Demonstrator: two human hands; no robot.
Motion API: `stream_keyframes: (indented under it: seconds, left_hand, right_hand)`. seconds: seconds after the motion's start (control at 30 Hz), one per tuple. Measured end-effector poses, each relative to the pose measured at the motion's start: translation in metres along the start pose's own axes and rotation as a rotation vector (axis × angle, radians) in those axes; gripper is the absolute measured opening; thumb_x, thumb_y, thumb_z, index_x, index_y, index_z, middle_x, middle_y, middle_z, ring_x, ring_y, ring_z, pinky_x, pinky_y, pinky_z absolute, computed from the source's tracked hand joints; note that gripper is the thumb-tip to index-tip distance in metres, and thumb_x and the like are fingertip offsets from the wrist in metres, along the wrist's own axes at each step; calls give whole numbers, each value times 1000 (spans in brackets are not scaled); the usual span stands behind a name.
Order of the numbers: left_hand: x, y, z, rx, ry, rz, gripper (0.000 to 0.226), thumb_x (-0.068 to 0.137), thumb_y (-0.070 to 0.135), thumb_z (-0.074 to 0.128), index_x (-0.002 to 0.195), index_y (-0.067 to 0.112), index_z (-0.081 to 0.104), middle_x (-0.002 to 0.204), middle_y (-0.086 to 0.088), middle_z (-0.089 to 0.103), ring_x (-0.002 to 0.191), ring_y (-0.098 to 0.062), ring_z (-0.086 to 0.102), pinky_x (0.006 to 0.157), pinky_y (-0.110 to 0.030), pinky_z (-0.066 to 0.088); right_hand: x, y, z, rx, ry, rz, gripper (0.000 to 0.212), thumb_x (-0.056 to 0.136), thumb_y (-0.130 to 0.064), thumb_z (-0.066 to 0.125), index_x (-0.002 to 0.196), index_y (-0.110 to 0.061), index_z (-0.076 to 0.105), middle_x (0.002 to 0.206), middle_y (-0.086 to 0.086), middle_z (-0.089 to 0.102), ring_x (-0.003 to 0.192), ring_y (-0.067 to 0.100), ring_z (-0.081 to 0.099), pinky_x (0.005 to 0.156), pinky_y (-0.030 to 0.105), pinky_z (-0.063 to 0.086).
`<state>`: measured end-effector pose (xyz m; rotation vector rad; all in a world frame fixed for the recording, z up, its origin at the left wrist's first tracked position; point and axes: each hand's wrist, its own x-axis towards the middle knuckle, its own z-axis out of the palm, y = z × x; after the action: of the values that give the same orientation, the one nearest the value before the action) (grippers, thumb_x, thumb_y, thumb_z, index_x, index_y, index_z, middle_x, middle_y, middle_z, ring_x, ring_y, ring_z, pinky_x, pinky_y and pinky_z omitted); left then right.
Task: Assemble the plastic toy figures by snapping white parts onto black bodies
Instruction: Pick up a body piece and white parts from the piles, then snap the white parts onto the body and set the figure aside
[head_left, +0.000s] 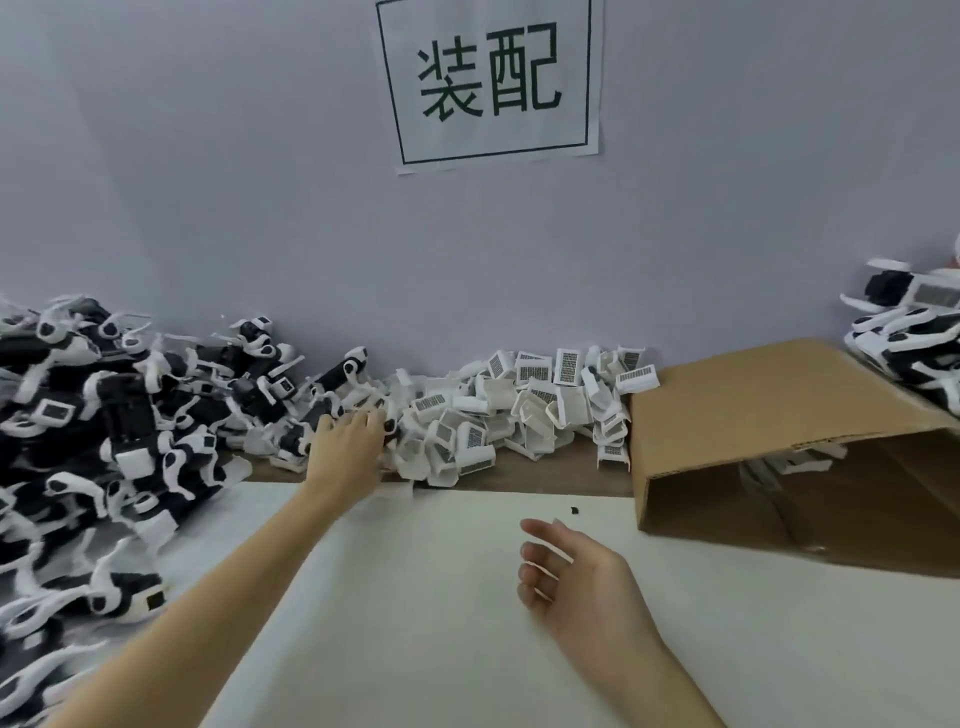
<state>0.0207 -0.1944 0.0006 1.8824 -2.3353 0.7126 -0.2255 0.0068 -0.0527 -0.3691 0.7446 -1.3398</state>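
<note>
Black bodies (104, 441) heap at nine o'clock, white parts (519, 410) at twelve. The left hand (348, 447) reaches between them, fingers spread, grip unclear; raking could topple parts off the pile. The right hand (566, 577) waits at five, loosely open, empty

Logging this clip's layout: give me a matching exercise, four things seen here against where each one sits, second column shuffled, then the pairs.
Things
1. left hand
2. right hand
3. cardboard box
4. paper sign

Places
A. on the wall, top centre
B. open, palm turned inward, above the white sheet
C. on its side at the right, opening toward the camera
D. reaching into the pile of white parts by the wall

Pairs: 1-D, 2-B, 3-C, 4-A
</note>
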Motion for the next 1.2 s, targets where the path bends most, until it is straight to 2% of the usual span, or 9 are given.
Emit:
stream_keyframes:
  seconds: [0.23,0.3,0.4,0.53,0.67,0.73,0.83,1.0,1.2]
  left_hand:
    - [-125,97,-53,-478,347,234,54,85,-2,65,133,17,51,113,2,71,108,-24,66,110,-39,29]
    - [-148,122,-58,-544,380,320,55,81,-3,62,132,19,58,115,6,69,108,-22,66,109,-39,32]
    - [-161,140,-53,-608,477,427,48,80,2,70,125,19,67,110,11,70,107,-18,67,110,-36,31]
    - [-162,140,-37,-789,511,412,59,85,26,80,140,24,60,147,12,58,141,-13,51,122,-44,27]
    - [-162,131,-34,-1277,195,240,99,81,61,83,160,32,32,169,9,22,159,-5,20,128,-34,22]
    - [-162,126,-37,-1546,-50,192,101,80,54,87,158,44,23,161,16,35,146,4,40,122,-33,40]
    - [-166,124,-46,-1763,-284,128,88,81,57,84,152,52,33,136,14,68,109,-11,73,99,-29,52]
    - [-168,127,-56,-1816,-220,102,46,97,57,69,131,27,71,102,-4,78,90,-23,73,100,-50,55]
    - [-167,112,-58,-1947,-307,211,35,103,36,66,136,23,68,126,-12,72,106,-30,66,91,-40,47]
  right_hand:
    - [-12,5,10,-103,21,-112,47,89,-39,71,125,-8,72,107,19,75,86,29,74,78,39,55]
    - [-20,6,14,-273,20,-229,46,94,-46,69,127,-14,69,120,18,74,104,33,75,89,45,59]
    - [-36,-1,15,-524,97,-377,59,80,-50,79,123,-12,68,115,15,76,103,28,76,88,44,63]
    - [-46,-17,7,-665,176,-363,55,77,-49,84,111,-6,75,104,15,79,95,25,78,83,39,65]
    - [-51,-22,-5,-553,143,-346,56,86,-50,76,114,0,75,110,17,78,99,30,76,78,31,60]
    - [-51,-21,-11,-362,123,-338,55,91,-46,71,118,2,74,115,20,76,104,29,74,82,30,61]
    - [-49,-19,-15,-231,73,-324,49,97,-43,67,114,2,77,120,23,74,112,28,73,89,30,61]
    - [-51,-16,-11,-305,42,-310,52,95,-50,66,116,-5,77,121,18,75,114,27,73,85,31,61]
    - [-63,-24,-9,-673,5,-364,63,88,-65,70,131,-20,62,109,12,78,95,31,77,70,35,57]
